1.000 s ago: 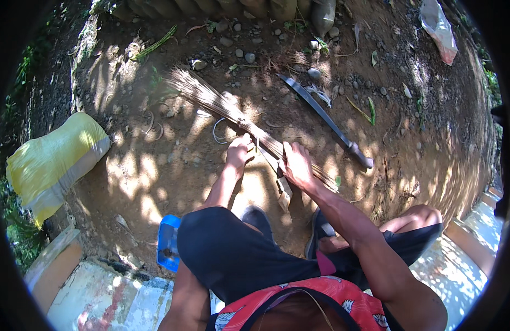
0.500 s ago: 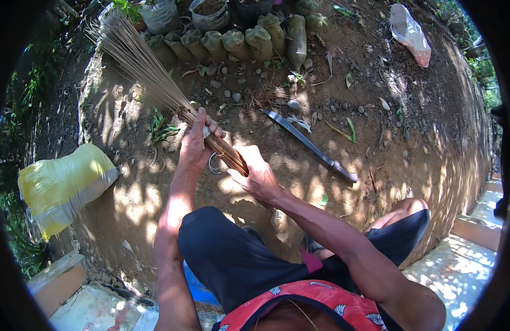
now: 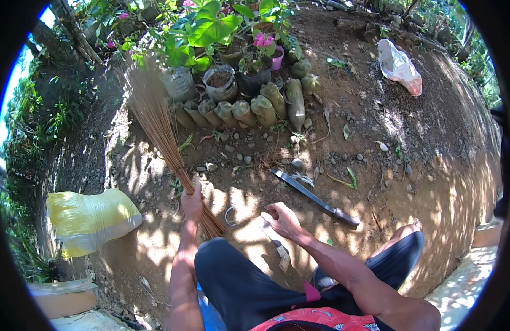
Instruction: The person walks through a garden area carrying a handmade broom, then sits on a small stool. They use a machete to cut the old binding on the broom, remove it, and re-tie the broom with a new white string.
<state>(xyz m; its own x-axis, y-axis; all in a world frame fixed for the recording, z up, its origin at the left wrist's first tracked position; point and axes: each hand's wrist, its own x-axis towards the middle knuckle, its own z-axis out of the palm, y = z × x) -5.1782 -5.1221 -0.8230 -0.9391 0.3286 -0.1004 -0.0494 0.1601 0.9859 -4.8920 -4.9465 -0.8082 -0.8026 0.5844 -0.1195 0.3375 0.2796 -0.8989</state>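
Note:
My left hand [image 3: 192, 205] is closed around a broom [image 3: 165, 144] of thin brown sticks near its bound lower end. The broom slants up and left, its bristles fanning toward the plants. My right hand [image 3: 285, 220] is off the broom, its fingers curled together; whether something small sits in them I cannot make out. Just below those fingertips a small knife [image 3: 283, 257] with a pale handle lies on the ground. Between the broom and my right hand is a thin, light-coloured ring [image 3: 229, 216]. Farther right, a machete [image 3: 315, 198] with a dark blade rests on the soil.
A stuffed yellow sack [image 3: 95, 220] lies at the left. Upturned plastic bottles [image 3: 244, 113] edge a bed of potted plants [image 3: 219, 83] ahead. A white and pink sack [image 3: 398, 69] lies far right. Stones and leaves dot the soil; concrete edges [image 3: 65, 298] flank me.
My right hand has let go of the broom's lower end and moved right. The broom now stands steeper in my left hand. The view has tilted up, showing more plants.

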